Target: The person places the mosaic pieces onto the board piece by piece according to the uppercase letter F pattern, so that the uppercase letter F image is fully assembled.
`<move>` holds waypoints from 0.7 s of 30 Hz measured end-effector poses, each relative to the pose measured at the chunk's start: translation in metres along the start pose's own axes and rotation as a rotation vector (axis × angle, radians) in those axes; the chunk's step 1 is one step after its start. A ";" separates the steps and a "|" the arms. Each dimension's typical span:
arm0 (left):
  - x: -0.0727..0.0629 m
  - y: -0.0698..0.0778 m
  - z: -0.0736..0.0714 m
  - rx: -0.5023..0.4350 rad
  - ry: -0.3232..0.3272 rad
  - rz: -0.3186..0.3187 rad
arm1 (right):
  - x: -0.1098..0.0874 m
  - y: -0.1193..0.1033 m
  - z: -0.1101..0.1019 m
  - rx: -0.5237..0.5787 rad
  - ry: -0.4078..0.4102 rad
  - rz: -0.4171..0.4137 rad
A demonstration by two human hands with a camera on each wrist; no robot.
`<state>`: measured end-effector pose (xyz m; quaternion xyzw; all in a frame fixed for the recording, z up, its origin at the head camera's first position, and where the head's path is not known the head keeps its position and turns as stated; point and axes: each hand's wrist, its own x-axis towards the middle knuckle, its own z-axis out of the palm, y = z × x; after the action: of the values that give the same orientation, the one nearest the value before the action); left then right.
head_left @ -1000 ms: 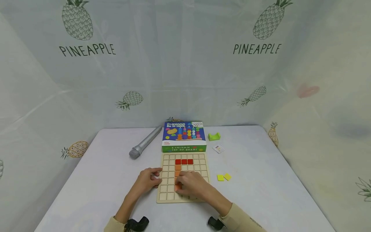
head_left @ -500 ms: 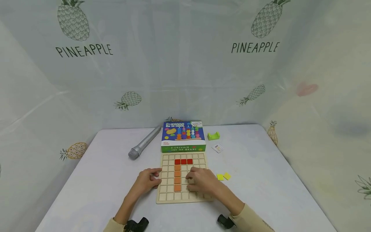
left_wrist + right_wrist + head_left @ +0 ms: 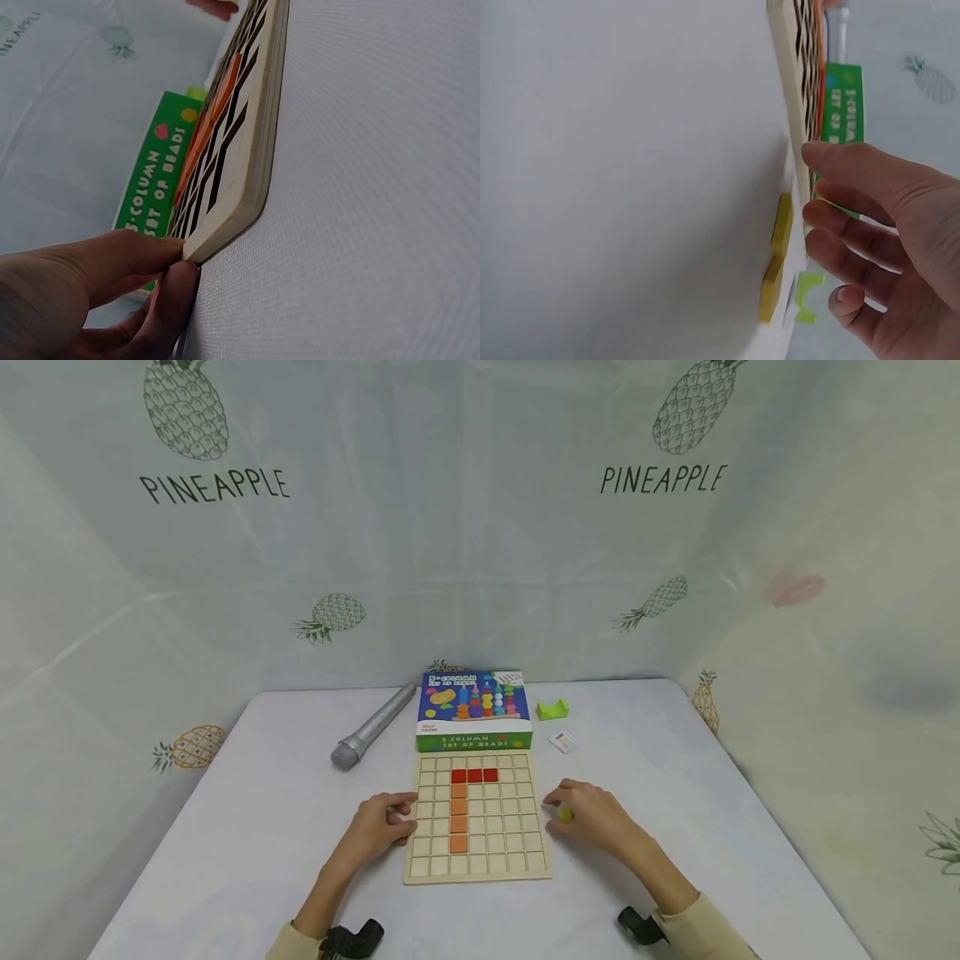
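Several red tiles (image 3: 475,776) and several orange tiles (image 3: 458,807) lie in the cells of a pale wooden grid board (image 3: 502,864). At the board's left edge, my left hand (image 3: 372,831) grips the rim with thumb and index finger; the left wrist view shows the fingertips right at the board's edge (image 3: 259,180). Beyond the board's right side, my right hand (image 3: 600,818) hovers with loosely bent, parted fingers above two yellow tiles, which it mostly hides in the head view. Both yellow tiles (image 3: 781,225) lie flat on the table in the right wrist view, below the fingers.
A bead-set box (image 3: 474,714) stands directly behind the board. Left of it lies a silver microphone (image 3: 375,727). A lime-green curved block (image 3: 552,710) and a small white card (image 3: 562,742) are to the right. A patterned curtain (image 3: 480,527) hangs behind the table.
My right hand has left the orange column and moved right across the board to the yellow tiles, uncovering the orange tiles. My left hand has stayed at the board's left edge.
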<state>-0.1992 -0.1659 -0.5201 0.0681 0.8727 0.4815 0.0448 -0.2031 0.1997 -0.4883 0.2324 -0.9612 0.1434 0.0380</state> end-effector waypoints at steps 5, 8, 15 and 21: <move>-0.001 0.002 0.000 -0.006 0.003 0.006 | -0.006 0.017 -0.003 -0.040 -0.008 0.041; -0.002 0.003 -0.001 -0.007 0.002 0.005 | -0.009 0.022 -0.004 -0.041 -0.018 0.067; -0.004 0.003 0.000 -0.006 0.008 0.009 | -0.013 0.028 -0.003 -0.015 -0.021 0.064; -0.003 0.002 0.000 -0.008 0.001 0.017 | -0.012 0.030 0.000 -0.013 -0.037 0.067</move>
<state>-0.1963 -0.1654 -0.5183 0.0749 0.8702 0.4854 0.0405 -0.2059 0.2303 -0.4976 0.2025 -0.9699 0.1340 0.0167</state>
